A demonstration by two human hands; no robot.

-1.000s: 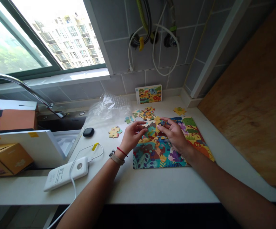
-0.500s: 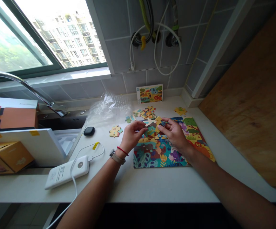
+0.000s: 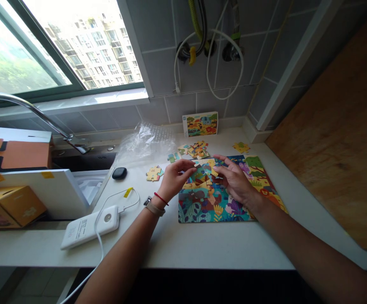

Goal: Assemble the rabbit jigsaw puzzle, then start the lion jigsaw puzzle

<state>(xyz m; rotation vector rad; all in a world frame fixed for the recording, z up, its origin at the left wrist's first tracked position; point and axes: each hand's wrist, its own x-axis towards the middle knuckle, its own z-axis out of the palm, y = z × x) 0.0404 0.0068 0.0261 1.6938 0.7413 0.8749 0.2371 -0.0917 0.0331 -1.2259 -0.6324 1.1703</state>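
A colourful jigsaw puzzle [image 3: 202,207] lies on the white counter, its upper left part covered by small pieces. My left hand [image 3: 179,176] is over the puzzle's left edge, thumb and forefinger pinched together near a piece; what is between the fingertips is too small to make out. My right hand [image 3: 234,175] hovers over the puzzle's upper middle, with a yellow puzzle piece [image 3: 214,172] at its thumb and the fingers apart above it. Loose pieces [image 3: 198,149] are piled just behind the puzzle, beside a small picture card [image 3: 201,124] leaning on the wall.
More loose pieces lie at the left [image 3: 154,173] and back right [image 3: 241,147]. Crumpled clear plastic [image 3: 147,141], a black oval object [image 3: 119,173] and a white power bank [image 3: 90,228] with a cable are left of the puzzle. Boxes [image 3: 15,207] stand by the sink.
The yellow piece in my right hand has gone from upright to low against the puzzle, and the right fingers have spread. My left hand has barely moved.
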